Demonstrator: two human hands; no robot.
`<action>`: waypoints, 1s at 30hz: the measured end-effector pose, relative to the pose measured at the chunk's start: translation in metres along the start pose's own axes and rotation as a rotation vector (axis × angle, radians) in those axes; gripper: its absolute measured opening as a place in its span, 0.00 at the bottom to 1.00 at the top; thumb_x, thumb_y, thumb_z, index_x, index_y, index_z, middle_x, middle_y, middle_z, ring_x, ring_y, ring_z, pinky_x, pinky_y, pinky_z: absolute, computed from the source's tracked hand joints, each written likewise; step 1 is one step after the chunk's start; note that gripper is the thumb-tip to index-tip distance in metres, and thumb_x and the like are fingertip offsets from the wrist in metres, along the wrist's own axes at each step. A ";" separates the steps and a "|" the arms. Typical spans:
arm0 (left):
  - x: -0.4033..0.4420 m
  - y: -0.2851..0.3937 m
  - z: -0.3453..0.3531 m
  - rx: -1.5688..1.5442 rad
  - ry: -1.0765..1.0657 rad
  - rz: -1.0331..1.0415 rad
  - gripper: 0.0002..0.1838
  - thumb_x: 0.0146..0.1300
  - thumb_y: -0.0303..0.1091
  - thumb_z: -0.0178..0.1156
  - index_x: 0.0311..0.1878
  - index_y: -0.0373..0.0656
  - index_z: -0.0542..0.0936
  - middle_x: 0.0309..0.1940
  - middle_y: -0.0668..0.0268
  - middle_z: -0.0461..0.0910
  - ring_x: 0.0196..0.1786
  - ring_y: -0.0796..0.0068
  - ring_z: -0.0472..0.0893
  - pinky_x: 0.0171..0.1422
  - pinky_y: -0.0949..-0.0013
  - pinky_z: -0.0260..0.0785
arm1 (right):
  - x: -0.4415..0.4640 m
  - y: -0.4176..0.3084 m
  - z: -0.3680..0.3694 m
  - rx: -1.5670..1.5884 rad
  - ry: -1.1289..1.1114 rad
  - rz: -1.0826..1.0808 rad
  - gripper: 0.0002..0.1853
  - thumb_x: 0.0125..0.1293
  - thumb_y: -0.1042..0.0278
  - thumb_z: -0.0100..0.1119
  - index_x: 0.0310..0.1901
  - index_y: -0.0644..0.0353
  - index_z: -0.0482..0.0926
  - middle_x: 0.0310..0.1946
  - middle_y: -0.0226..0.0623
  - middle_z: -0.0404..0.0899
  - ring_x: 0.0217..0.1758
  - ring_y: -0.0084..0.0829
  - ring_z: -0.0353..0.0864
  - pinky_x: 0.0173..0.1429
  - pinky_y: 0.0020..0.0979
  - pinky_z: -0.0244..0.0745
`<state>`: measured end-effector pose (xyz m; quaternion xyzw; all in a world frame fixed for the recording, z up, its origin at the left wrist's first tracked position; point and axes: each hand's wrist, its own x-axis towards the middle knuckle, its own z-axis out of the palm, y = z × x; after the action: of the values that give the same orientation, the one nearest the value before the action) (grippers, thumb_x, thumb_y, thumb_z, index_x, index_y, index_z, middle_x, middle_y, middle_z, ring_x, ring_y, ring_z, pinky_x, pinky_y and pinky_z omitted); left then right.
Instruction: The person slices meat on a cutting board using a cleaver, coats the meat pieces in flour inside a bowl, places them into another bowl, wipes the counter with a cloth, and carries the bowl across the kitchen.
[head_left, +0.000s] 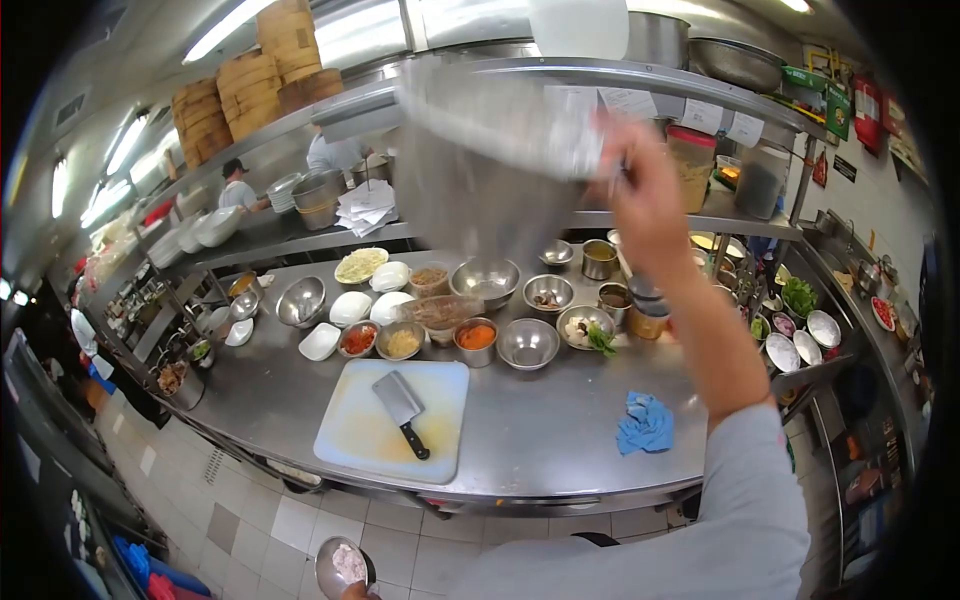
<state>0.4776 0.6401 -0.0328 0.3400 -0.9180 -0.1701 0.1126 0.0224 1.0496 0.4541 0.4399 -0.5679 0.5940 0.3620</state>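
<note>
Raised at shelf height, my right hand (635, 175) grips the right edge of a large grey container (485, 165), smeared by motion. Its exact kind and contents cannot be made out. At the bottom edge, part of my left hand (358, 592) holds a small metal bowl (324, 570) with a pale pinkish-white food (349, 562) inside. The bowl is in front of the counter, above the tiled floor. On the steel counter (540, 430) lies a white cutting board (345, 430), with a cleaver (400, 400) flat across it.
A crumpled blue cloth (645, 424) lies on the counter's right part. Metal bowls (528, 345), white dishes (320, 342) and spice containers (475, 340) line the back. Overhead, a steel shelf (730, 85) spans the counter. Co-workers (238, 190) stand beyond it.
</note>
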 end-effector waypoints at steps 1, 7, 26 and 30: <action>-0.004 0.007 -0.003 -0.021 0.023 0.002 0.16 0.59 0.28 0.59 0.48 0.35 0.87 0.43 0.43 0.88 0.51 0.41 0.85 0.61 0.47 0.77 | 0.039 -0.009 -0.007 -0.381 -0.009 -0.200 0.06 0.73 0.72 0.63 0.47 0.60 0.77 0.51 0.41 0.81 0.54 0.38 0.85 0.56 0.37 0.80; -0.016 0.045 0.011 -0.115 0.323 -0.076 0.09 0.47 0.18 0.58 0.32 0.35 0.84 0.30 0.45 0.82 0.38 0.37 0.81 0.44 0.44 0.71 | 0.198 -0.008 0.022 -0.605 0.149 -0.207 0.23 0.67 0.51 0.73 0.45 0.68 0.82 0.41 0.53 0.84 0.48 0.48 0.84 0.54 0.46 0.77; -0.155 -0.054 -0.013 0.126 0.370 -0.630 0.12 0.47 0.20 0.65 0.37 0.41 0.85 0.34 0.53 0.84 0.42 0.44 0.81 0.49 0.44 0.72 | 0.267 0.261 0.041 -1.418 0.314 -0.610 0.31 0.79 0.40 0.53 0.76 0.45 0.71 0.75 0.43 0.73 0.78 0.52 0.69 0.78 0.47 0.66; -0.129 -0.106 -0.039 0.216 0.402 -0.516 0.12 0.47 0.22 0.62 0.36 0.44 0.86 0.33 0.55 0.85 0.42 0.45 0.82 0.46 0.42 0.69 | 0.122 0.287 0.056 -1.601 0.131 -0.805 0.25 0.76 0.53 0.64 0.72 0.45 0.77 0.70 0.32 0.78 0.71 0.55 0.75 0.75 0.50 0.71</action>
<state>0.6486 0.6414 -0.0499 0.5975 -0.7741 -0.0245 0.2079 -0.2814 0.9590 0.4641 0.1869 -0.5929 -0.1278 0.7728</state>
